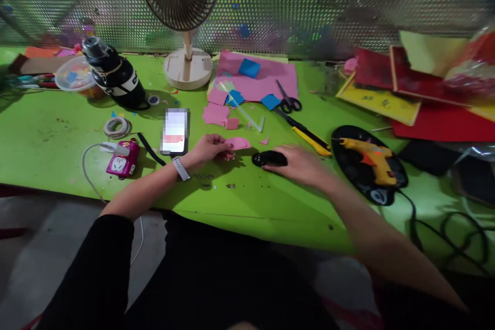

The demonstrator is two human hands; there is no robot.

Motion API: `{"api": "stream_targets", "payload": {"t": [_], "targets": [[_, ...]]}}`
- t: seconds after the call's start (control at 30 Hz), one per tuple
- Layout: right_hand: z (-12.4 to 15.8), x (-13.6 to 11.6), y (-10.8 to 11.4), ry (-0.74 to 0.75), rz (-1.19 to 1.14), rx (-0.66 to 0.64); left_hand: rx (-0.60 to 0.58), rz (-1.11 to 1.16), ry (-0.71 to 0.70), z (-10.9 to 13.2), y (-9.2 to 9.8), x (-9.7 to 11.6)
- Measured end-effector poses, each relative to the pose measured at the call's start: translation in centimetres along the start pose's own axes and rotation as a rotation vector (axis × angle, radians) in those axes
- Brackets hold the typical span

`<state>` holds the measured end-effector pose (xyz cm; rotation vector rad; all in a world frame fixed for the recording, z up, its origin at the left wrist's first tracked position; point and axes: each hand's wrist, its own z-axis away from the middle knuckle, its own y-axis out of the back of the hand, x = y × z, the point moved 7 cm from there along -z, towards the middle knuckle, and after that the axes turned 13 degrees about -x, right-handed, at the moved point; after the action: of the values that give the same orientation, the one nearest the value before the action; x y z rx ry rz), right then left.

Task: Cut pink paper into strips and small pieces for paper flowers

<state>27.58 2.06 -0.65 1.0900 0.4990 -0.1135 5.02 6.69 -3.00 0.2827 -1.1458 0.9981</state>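
My left hand (211, 148) is closed in a pinch on a small pink paper piece (238, 143) with a rounded edge, just above the green table. My right hand (299, 164) is wrapped round a small glossy black tool (266, 158), rounded like a stapler, though its exact kind is not clear. The tool's front end points left, a short gap from the paper. A pink scrap (264, 141) lies between and beyond the hands. Dark crumbs are scattered on the table nearer to me.
Beyond my hands lie a yellow box cutter (309, 139), scissors (288, 100) and pink sheets (270, 69). At right, a yellow glue gun (371, 157) rests on a black tray. A phone (175, 131), purple power adapter (122, 160), tape roll (116, 127), black bottle (116, 75) and fan (187, 69) stand left.
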Motion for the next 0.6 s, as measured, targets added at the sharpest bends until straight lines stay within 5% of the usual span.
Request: {"api": "stream_targets", "payload": {"t": [0.23, 0.6], "targets": [[-1.5, -4.2, -1.6, 0.146, 0.144, 0.030, -0.004, -0.083, 0.011, -0.5, -0.9, -1.2], [-0.8, -3.9, -1.9, 0.188, 0.092, -0.012, -0.069, -0.197, 0.050, -0.1, -1.5, -0.9]]}}
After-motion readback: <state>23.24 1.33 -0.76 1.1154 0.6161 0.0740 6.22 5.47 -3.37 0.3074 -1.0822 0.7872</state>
